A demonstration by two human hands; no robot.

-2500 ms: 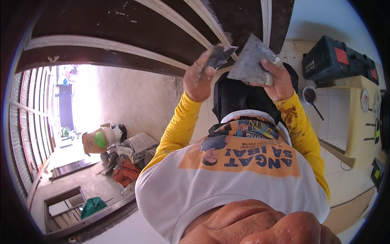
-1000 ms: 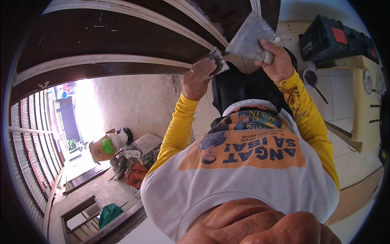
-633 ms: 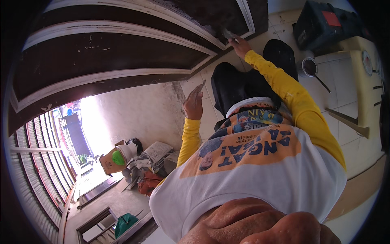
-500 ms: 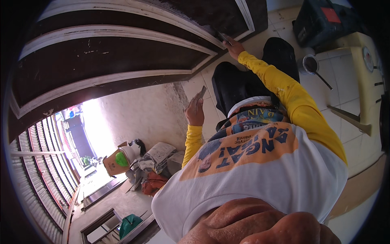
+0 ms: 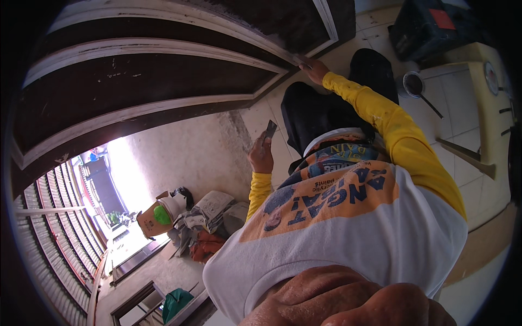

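My left hand [image 5: 261, 157] is closed round a small flat putty knife [image 5: 271, 129], its dark blade pointing up and away from the door. My right hand [image 5: 315, 71] reaches to the lower part of a dark brown panelled door [image 5: 136, 70] with whitish moulding. In its fingers is a thin flat tool that looks like a putty knife [image 5: 300, 61], held against the moulding near the panel's corner. Whitish smears cover much of the moulding. On the floor right of my knees stands an open tin [image 5: 413, 85] of dark material, a stick [image 5: 432, 107] slanting beside it.
A dark case [image 5: 429, 30] with a red label stands at the far right. Nearer is a cream plastic stool [image 5: 492, 108] on its side, legs sticking out. Left of me, against a wall, lie a cardboard box [image 5: 149, 221], sacks [image 5: 215, 209] and an orange-red bundle [image 5: 206, 244].
My right hand has shifted slightly along the moulding, its tool turning flatter against the door. My left hand has turned a little, so the putty knife's blade shows broader.
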